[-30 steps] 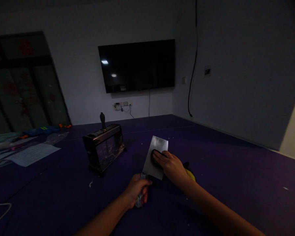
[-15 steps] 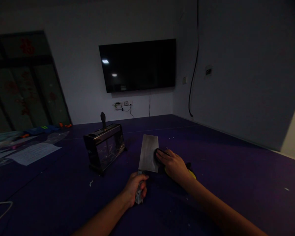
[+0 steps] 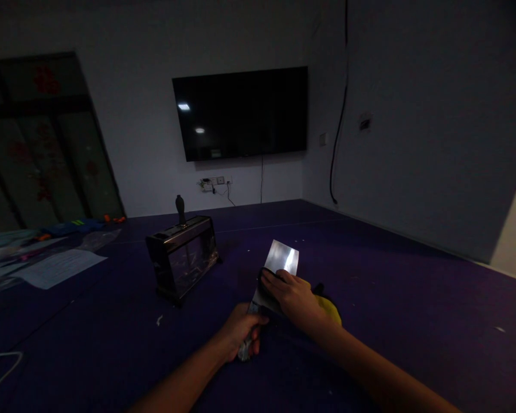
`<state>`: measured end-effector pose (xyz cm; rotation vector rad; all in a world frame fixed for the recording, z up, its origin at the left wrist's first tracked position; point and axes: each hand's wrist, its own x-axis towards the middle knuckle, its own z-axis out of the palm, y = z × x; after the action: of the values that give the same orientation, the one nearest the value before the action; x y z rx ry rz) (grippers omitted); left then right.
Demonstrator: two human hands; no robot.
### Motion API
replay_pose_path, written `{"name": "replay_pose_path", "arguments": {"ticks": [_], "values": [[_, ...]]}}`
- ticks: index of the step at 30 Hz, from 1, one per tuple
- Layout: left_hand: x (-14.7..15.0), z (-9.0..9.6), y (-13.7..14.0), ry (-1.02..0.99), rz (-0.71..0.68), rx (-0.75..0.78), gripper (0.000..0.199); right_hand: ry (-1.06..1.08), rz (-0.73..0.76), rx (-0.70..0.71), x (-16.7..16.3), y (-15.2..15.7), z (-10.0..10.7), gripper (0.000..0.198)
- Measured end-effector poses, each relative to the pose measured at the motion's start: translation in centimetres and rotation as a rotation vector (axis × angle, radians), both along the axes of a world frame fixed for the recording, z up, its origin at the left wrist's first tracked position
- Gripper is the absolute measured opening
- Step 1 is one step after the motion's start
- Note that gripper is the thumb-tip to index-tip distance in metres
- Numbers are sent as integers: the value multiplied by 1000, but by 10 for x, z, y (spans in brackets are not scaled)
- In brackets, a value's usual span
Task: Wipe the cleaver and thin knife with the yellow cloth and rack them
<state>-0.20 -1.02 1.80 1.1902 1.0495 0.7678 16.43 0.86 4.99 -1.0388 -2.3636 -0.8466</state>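
My left hand [image 3: 241, 330] is closed around the wrapped handle of a cleaver [image 3: 285, 256], whose wide metal blade points away from me and tilts right, catching a bright reflection. My right hand [image 3: 296, 295] presses a black and yellow cloth [image 3: 328, 310] onto the blade near the handle. The fingers lie over the dark part of the cloth; the yellow part hangs out to the right, under the wrist. To the left stands a black knife block [image 3: 193, 261] with see-through sides, and a dark handle [image 3: 180, 208] sticks up from its top.
Papers [image 3: 62, 268] and clear plastic bags lie at the left on the purple surface [image 3: 395, 321]. A white cable [image 3: 8, 354] curls at the near left. Small white scraps are scattered about. A television [image 3: 245, 115] hangs on the far wall.
The cleaver has turned so its blade leans right and now shines. My right hand with the cloth has moved left and nearer, from the blade's right edge across its lower part.
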Motion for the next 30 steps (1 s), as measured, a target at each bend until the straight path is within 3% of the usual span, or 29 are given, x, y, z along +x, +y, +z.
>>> {"name": "replay_pose_path", "arguments": {"ticks": [7,17,23,30], "values": [[1,2,-2,5,36,-5,22,7,34,1,-2,0,0,39],[-3,3,5,-106,226,-76,26,71,17,-43,6,7,-3,41],[-6,1,11,-171,233,-134,30,60,2,-75,9,11,-4,37],[-6,-4,11,-159,213,-59,30,51,33,-92,8,7,-3,38]]}}
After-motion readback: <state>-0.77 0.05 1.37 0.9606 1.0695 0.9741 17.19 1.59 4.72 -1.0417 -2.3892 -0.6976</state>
